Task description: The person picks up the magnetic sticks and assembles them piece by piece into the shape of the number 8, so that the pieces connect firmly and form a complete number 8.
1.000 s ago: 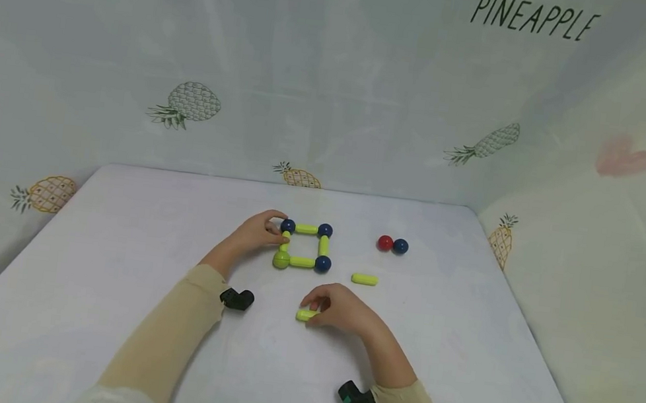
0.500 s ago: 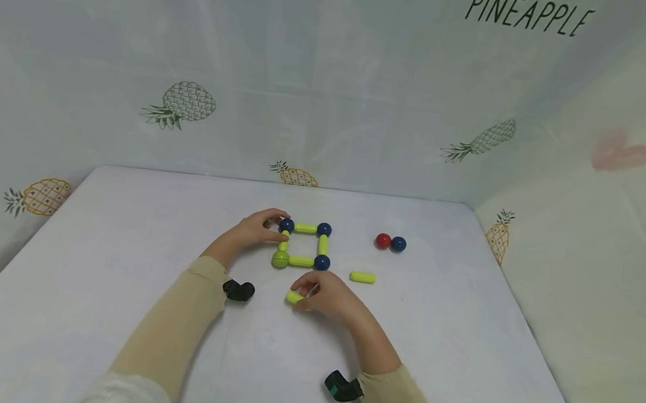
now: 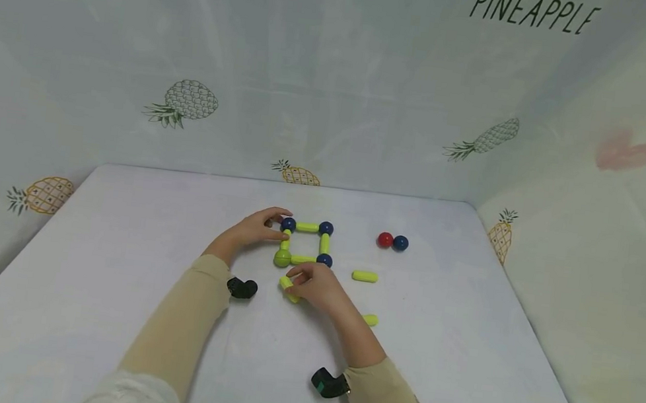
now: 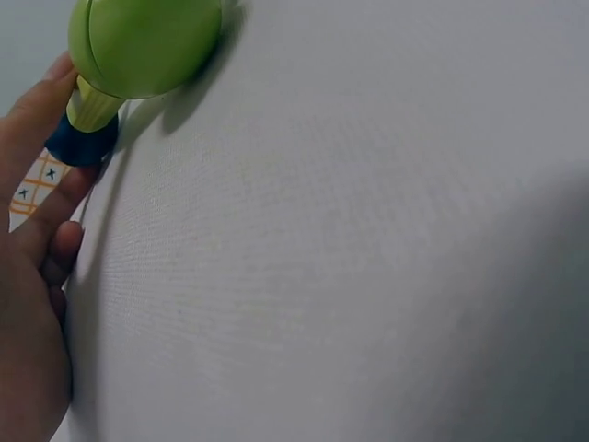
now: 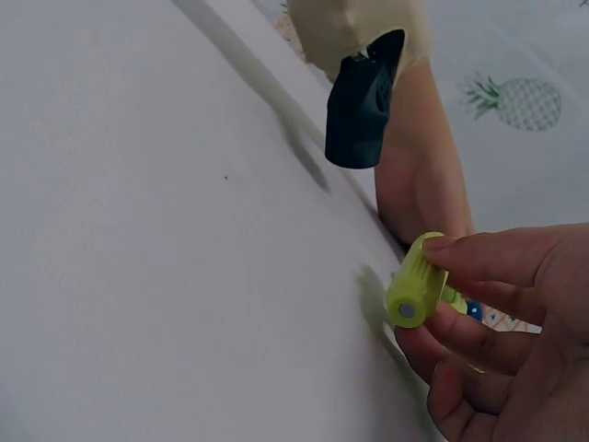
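Note:
A square of yellow-green magnetic rods [image 3: 307,228] joined by balls lies on the table, with blue balls [image 3: 326,228] at three corners and a larger green ball [image 3: 282,259] at the near left one. My left hand [image 3: 260,226] grips its left side, the thumb and a finger around the far left blue ball [image 4: 81,145] and the rod beside it. Just in front of the square, my right hand [image 3: 316,285] pinches a loose yellow-green magnetic rod [image 5: 419,281] between thumb and fingers. That rod is tilted, its metal end showing in the right wrist view.
A red ball [image 3: 385,240] and a blue ball [image 3: 400,243] sit side by side at the back right. One loose rod [image 3: 365,276] lies right of the square. Another rod [image 3: 370,320] is partly hidden behind the right forearm. A patterned cloth [image 3: 335,96] hangs behind the table.
My right hand has moved forward and left with the rod, close to the square's near side, and the rod has turned. Another rod now shows beside the right forearm. The left hand keeps its grip.

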